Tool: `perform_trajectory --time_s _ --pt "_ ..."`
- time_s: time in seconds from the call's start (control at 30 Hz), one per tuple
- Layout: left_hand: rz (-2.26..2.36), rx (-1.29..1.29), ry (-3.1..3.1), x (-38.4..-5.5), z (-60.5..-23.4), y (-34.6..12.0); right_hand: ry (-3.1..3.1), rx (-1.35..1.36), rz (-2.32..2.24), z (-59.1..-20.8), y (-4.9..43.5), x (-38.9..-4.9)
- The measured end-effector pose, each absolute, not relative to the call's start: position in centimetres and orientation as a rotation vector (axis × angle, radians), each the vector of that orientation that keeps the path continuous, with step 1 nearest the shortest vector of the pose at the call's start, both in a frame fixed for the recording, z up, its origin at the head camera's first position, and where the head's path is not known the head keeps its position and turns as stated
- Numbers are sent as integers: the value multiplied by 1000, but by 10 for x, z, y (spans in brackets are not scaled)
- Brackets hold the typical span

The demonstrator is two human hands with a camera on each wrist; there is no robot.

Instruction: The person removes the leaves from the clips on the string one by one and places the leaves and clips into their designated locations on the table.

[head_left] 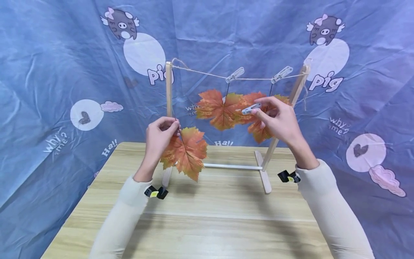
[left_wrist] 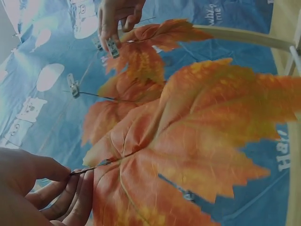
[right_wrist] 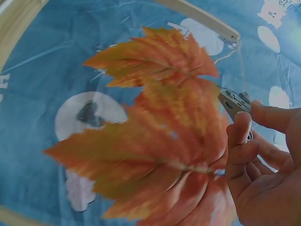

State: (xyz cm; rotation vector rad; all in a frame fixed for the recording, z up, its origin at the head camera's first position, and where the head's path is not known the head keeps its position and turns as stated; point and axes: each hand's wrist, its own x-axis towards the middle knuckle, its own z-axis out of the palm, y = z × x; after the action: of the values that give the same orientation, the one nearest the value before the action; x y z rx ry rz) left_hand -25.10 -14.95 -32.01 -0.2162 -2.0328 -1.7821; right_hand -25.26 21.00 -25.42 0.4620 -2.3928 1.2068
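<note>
My left hand point(head_left: 161, 135) pinches the thin dark stem of an orange maple leaf point(head_left: 185, 151), which hangs below the fingers near the rack's left post. In the left wrist view the stem sits between thumb and fingers, and the leaf point(left_wrist: 188, 127) spreads across the picture. My right hand point(head_left: 279, 118) holds a grey clothespin point(head_left: 251, 108) between thumb and fingers, in front of the hung leaves. Two more clothespins, one in the middle point(head_left: 235, 75) and one at right point(head_left: 281, 75), grip the stems of a middle leaf point(head_left: 220, 109) and a right leaf point(head_left: 258, 133), partly hidden by my right hand.
A string point(head_left: 200, 72) runs between the wooden left post point(head_left: 169, 90) and right post point(head_left: 299, 84). A white crossbar point(head_left: 226, 166) joins their feet low down. The rack stands on a wooden table point(head_left: 213, 223) before a blue printed curtain point(head_left: 207, 28).
</note>
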Motion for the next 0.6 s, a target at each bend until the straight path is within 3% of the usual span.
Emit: perform_trajectory --time_s 0.6 --pt "-2111 -119 -2012 -250 -377 -133 -2584 281 1256 -320 277 -222"
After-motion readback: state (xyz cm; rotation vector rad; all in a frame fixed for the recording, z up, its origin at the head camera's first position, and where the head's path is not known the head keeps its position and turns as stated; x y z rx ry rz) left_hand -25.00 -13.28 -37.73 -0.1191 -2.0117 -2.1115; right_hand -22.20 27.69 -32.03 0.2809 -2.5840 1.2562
